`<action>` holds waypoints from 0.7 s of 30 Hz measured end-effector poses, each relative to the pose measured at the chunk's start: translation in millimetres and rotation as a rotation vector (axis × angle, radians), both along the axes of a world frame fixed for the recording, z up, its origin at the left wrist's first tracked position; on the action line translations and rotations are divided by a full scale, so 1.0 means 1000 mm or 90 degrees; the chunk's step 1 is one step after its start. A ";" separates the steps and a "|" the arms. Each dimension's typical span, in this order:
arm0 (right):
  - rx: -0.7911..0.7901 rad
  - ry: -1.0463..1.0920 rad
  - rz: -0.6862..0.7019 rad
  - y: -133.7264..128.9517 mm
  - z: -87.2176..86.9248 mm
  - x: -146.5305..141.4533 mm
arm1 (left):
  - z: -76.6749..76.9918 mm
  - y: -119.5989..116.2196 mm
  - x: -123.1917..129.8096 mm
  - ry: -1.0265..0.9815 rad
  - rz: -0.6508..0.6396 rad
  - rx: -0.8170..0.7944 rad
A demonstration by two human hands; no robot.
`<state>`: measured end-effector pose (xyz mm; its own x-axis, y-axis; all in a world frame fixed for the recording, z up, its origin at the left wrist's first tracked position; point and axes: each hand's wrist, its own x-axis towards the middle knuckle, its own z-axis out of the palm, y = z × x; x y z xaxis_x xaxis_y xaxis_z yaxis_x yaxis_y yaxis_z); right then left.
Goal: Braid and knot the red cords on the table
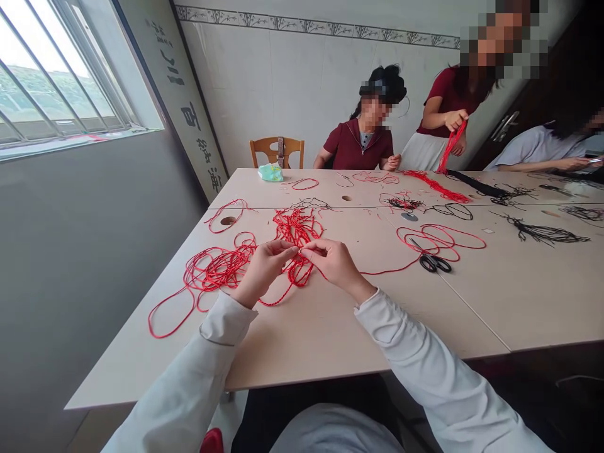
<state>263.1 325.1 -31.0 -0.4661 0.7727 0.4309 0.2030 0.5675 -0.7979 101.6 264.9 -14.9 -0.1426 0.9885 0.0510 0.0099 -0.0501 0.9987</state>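
Head view shows the left hand and the right hand close together above the table. Both hands pinch a red cord between thumb and fingertips, so the grip is firm but small, and neither hand is released. The cord lies in a knotted mass under and beyond the hands, and loose loops spread to the left side. One thin length runs right toward the scissors, which lie on other red loops. If the hands pull too hard, the knotted part can tighten or tangle more. A long pull can also drag the scissors, and a sleeve can catch the loops. Farther away, a co-worker's hand holds another red cord above the table.
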 end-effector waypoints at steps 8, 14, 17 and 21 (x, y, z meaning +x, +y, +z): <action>-0.113 0.068 -0.003 0.000 0.001 -0.001 | -0.002 -0.002 -0.005 0.053 -0.061 -0.011; -0.453 0.175 0.150 0.001 0.007 0.001 | 0.001 -0.005 -0.008 0.094 -0.088 0.042; -0.532 0.195 0.194 0.005 0.006 0.004 | 0.005 -0.007 -0.008 0.190 -0.083 0.099; -0.520 0.134 0.194 0.010 0.008 0.008 | 0.006 -0.009 -0.007 0.293 -0.061 0.135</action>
